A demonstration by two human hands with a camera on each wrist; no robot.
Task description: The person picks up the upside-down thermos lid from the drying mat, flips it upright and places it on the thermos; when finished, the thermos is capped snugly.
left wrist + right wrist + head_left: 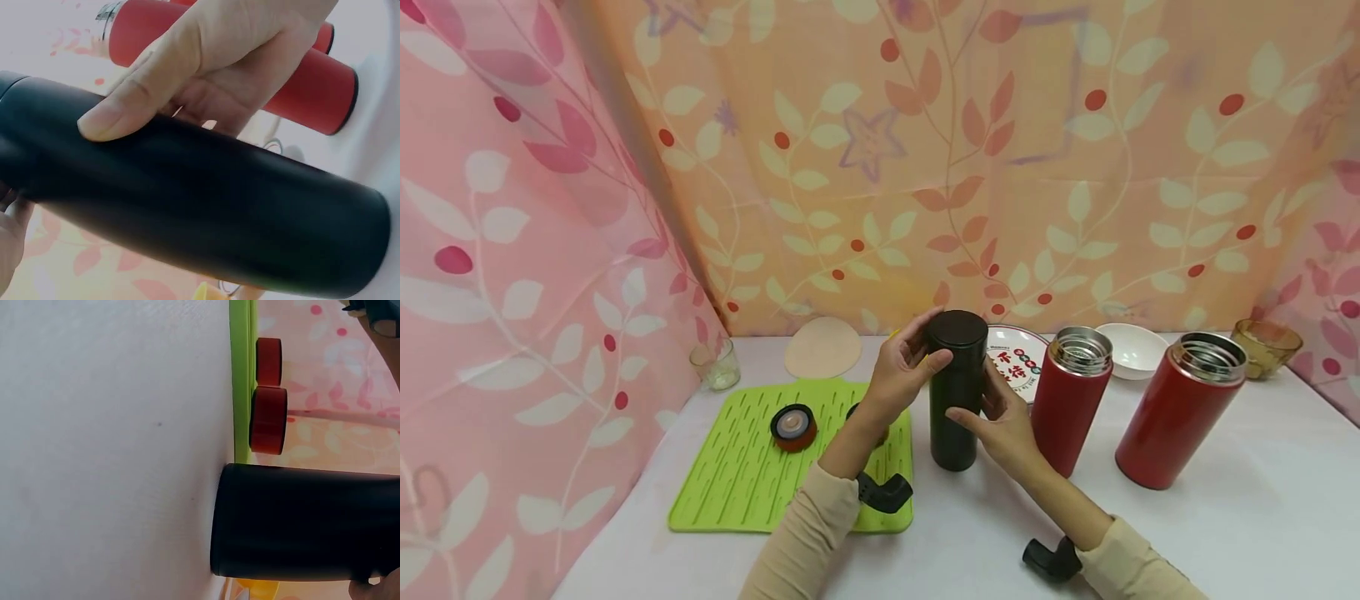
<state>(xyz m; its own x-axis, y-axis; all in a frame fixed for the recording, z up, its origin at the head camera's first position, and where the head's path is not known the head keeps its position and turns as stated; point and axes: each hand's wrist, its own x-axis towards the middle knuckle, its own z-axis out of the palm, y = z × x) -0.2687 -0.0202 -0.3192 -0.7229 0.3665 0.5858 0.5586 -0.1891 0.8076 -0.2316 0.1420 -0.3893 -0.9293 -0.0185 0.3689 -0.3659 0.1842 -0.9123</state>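
A tall black cylindrical metal flask [956,392] stands upright on the white tabletop [1225,517], capped, with both hands on it. The left hand [904,372] curls its fingers round the dark lid at the top; the right hand [1003,421] wraps the body lower down, its thumb lying flat along the smooth wall in the left wrist view [115,119]. So both grips are closed on the flask.

Just left of the grip lies a lime-green ribbed drying mat [737,467] carrying a red round cap [793,427]; a second cap sits half hidden behind the left wrist. Close to the right of the grip stand two red open-mouthed steel flasks [1070,398], [1178,408]. Behind the grip are a printed white plate [1018,358] and a plain white bowl [1131,348].

The flask looks rigid and matte but fairly slick, probably moderately heavy if filled. A firm wrap round mid-body should steady it, with the lid's edge the natural place for turning.
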